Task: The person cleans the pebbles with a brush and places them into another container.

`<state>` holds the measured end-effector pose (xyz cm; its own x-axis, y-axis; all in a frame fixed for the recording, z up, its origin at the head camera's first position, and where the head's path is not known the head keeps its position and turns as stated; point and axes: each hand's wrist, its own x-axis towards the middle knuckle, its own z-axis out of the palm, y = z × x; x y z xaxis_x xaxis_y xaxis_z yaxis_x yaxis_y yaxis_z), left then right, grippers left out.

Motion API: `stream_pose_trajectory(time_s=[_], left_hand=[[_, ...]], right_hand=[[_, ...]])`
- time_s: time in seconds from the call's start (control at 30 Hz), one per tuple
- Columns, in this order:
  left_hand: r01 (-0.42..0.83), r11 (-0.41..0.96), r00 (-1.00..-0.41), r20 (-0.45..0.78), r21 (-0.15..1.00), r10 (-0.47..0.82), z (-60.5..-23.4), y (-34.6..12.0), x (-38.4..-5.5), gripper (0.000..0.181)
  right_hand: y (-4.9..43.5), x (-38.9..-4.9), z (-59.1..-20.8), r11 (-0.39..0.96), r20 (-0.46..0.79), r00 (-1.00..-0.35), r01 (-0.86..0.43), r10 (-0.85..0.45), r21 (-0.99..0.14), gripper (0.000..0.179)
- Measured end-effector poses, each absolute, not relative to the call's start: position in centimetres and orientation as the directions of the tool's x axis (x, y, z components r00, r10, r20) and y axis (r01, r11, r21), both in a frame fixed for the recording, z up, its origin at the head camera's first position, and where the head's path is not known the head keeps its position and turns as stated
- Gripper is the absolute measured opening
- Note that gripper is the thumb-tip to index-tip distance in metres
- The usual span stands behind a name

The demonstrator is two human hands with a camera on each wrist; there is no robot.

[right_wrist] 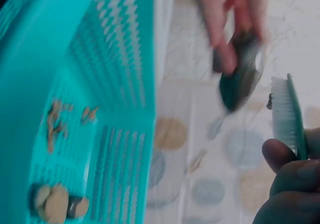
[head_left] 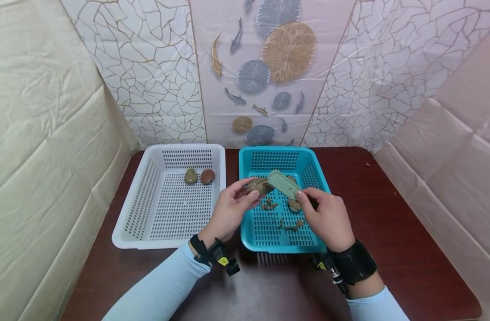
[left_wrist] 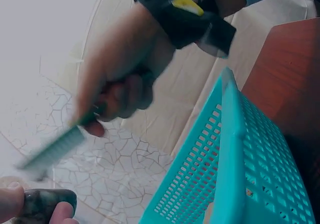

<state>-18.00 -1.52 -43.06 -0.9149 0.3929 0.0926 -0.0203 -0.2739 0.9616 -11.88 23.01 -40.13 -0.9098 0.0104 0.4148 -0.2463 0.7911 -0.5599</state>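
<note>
My left hand [head_left: 226, 209] grips a dark, smooth stone [head_left: 258, 185] partly coated in brown mud. Thumb and fingers pinch its sides, and its far end points toward my right hand [head_left: 331, 218]. That hand holds a pale green brush [head_left: 284, 184] by one end, its tip close to the stone. In the right wrist view the white bristles [right_wrist: 284, 114] face the stone, and a small dark bit of mud clings to them. Both hands are above the turquoise basket [head_left: 283, 249]. Inside it lie mud-covered stones [head_left: 294, 205] and loose mud crumbs [head_left: 268, 205], partly hidden by the brush and right hand.
A white basket [head_left: 158, 244] stands on the left, with a greenish stone [head_left: 190, 176] and a reddish-brown stone [head_left: 207, 176] near its back right. Both baskets are on a dark red table [head_left: 393, 223]. Patterned cloth [head_left: 287, 51] hangs behind.
</note>
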Motion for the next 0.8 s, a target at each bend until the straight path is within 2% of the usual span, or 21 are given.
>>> stream_pose_trajectory(time_s=[0.13, 0.33, 0.57, 0.7, 0.8], left_hand=[[-0.011, -0.283, -0.903, 0.112, 0.959, 0.414, -42.93, -1.55, -18.05, 0.045], [-0.022, -0.270, -0.903, 0.097, 0.962, 0.418, -43.06, -1.90, -18.04, 0.044], [-0.009, -0.280, -0.893, 0.118, 0.960, 0.433, -43.14, -2.02, -17.81, 0.044], [-0.012, -0.282, -0.894, 0.116, 0.959, 0.433, -43.18, -1.89, -17.74, 0.044], [-0.023, -0.285, -0.896, 0.107, 0.958, 0.432, -43.20, -1.82, -17.74, 0.042]], right_hand=[[22.53, -12.04, -39.89, 0.753, 0.382, -0.923, -0.281, -0.042, -0.595, 0.020], [22.84, -12.32, -39.76, 0.821, 0.408, -0.912, -0.213, 0.026, -0.529, 0.022], [22.53, -12.06, -39.99, 0.753, 0.390, -0.919, -0.298, -0.060, -0.586, 0.021], [22.77, -12.13, -40.13, 0.812, 0.409, -0.912, -0.239, -0.001, -0.532, 0.021], [22.89, -11.88, -40.10, 0.814, 0.428, -0.904, -0.231, 0.023, -0.533, 0.019]])
